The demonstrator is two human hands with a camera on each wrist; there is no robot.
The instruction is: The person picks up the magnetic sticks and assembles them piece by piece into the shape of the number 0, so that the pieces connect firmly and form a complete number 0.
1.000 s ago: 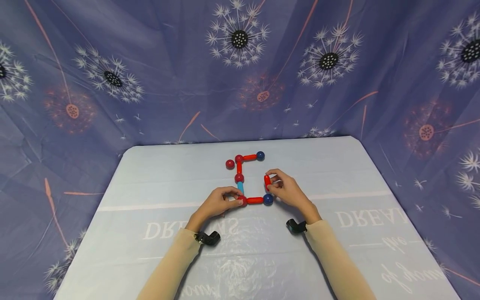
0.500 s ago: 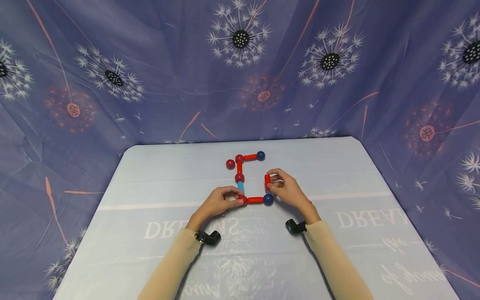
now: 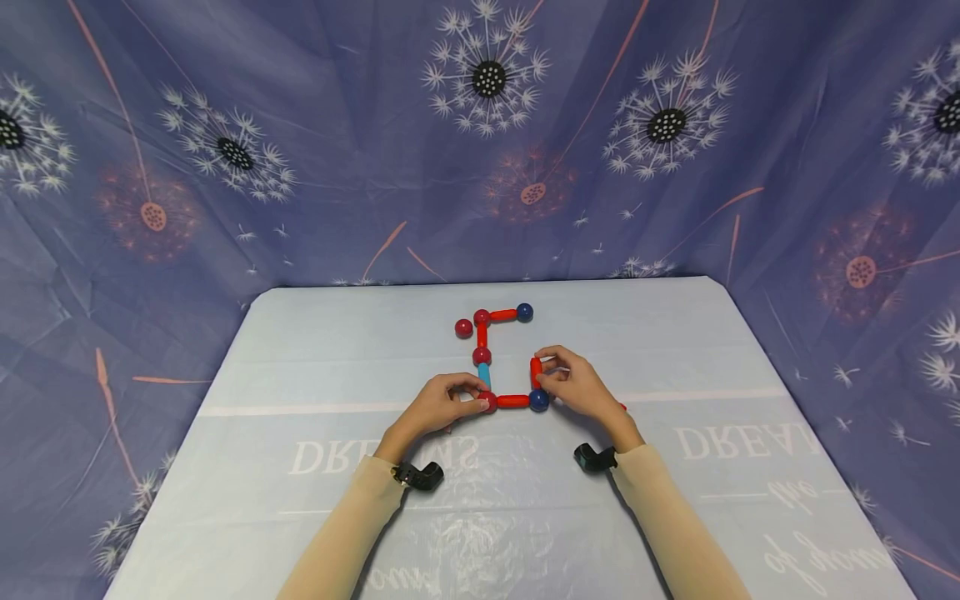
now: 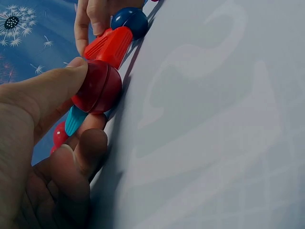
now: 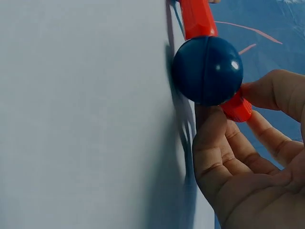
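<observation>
My left hand (image 3: 442, 406) pinches a red ball (image 3: 489, 402) at the near left corner of a shape made of balls and rods. From that ball a red rod (image 3: 513, 402) runs right to a dark blue ball (image 3: 538, 400). My right hand (image 3: 579, 386) pinches another red rod (image 3: 536, 372), its lower end against the blue ball; the right wrist view shows this rod (image 5: 237, 109) partly hidden behind the blue ball (image 5: 207, 71). A light blue rod (image 3: 483, 375) leads from the left hand's ball to a further red ball (image 3: 482, 356).
Farther back, a red rod (image 3: 482, 336), a red ball (image 3: 482, 317), another red rod (image 3: 503, 315) and a blue ball (image 3: 525, 312) continue the shape. Left of them lies a separate red ball (image 3: 463, 328). Something red (image 3: 623, 407) shows partly behind the right wrist.
My right hand has lowered the red rod slightly toward me, closing the gap to the blue ball. The left hand keeps its hold on the red ball. The head view has shifted a little.
</observation>
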